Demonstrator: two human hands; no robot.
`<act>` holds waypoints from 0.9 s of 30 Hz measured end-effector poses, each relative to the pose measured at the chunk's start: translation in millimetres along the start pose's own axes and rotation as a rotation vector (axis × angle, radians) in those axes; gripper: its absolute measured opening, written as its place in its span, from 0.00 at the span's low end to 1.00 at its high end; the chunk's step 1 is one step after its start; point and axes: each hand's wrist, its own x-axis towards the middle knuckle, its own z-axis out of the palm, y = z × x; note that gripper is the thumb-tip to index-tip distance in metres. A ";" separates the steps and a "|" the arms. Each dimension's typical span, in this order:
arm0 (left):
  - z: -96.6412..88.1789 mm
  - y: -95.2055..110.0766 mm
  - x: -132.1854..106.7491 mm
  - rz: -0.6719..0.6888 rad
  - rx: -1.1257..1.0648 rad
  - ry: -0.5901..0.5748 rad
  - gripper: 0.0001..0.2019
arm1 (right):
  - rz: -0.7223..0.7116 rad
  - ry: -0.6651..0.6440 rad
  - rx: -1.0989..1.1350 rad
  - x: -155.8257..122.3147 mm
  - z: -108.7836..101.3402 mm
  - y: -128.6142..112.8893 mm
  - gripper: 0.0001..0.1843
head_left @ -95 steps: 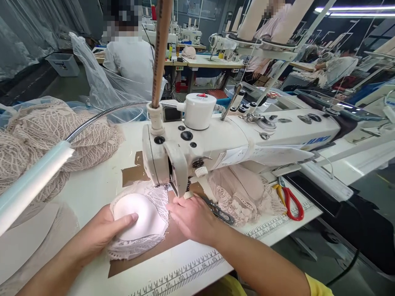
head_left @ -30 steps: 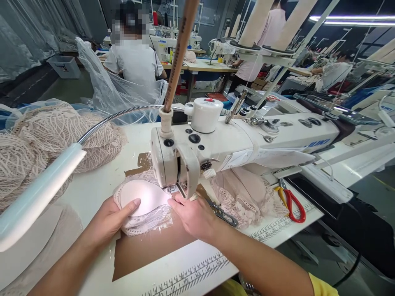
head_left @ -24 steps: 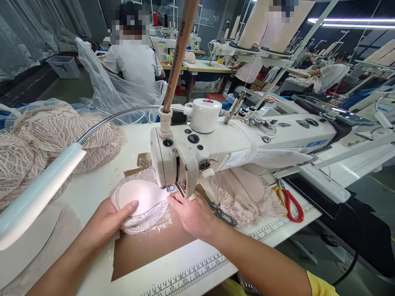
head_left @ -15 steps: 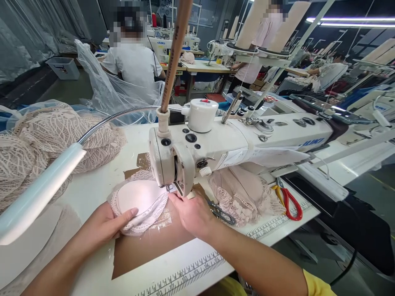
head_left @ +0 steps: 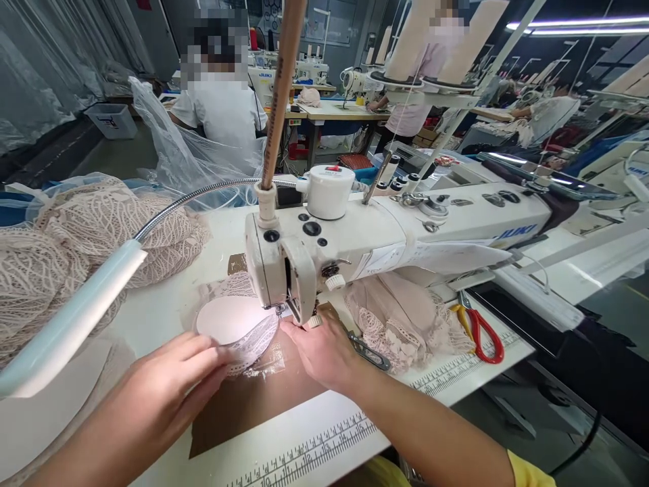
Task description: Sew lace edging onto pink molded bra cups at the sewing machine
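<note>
Lace-trimmed cup (head_left: 228,319) lies with its tip under the sewing machine (head_left: 271,260), back from the table's (head_left: 319,409) near edge. Left hand (head_left: 172,379) pinches the lace (head_left: 257,346); right hand (head_left: 324,348) bends alongside, its grip unclear to me. Sewing looks partway, lower lace seemingly unstitched.

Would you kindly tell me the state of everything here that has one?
Sewing machine: motion unclear
Lace-trimmed cup: edge at presser foot
Left hand: pinching lace edging
Right hand: fingertips beside presser foot
Gooseneck lamp: appears lit
Ceiling light: lit
Scissors: lying down, blades partly hidden
Lace fabric: heaped, crumpled
</note>
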 end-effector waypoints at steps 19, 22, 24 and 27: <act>62.5 -32.0 33.2 0.340 0.136 -0.136 0.17 | -0.089 -0.078 0.120 4.2 -7.7 4.0 0.23; 64.1 -33.3 32.7 0.364 0.190 -0.142 0.16 | -0.089 -0.108 0.107 6.0 -7.8 2.2 0.23; 64.2 -30.5 32.7 0.370 0.241 -0.140 0.15 | -0.075 -0.135 0.084 6.8 -8.3 1.0 0.23; 65.3 -21.0 33.1 0.359 0.322 -0.113 0.15 | -0.075 -0.144 0.042 6.5 -8.7 0.2 0.22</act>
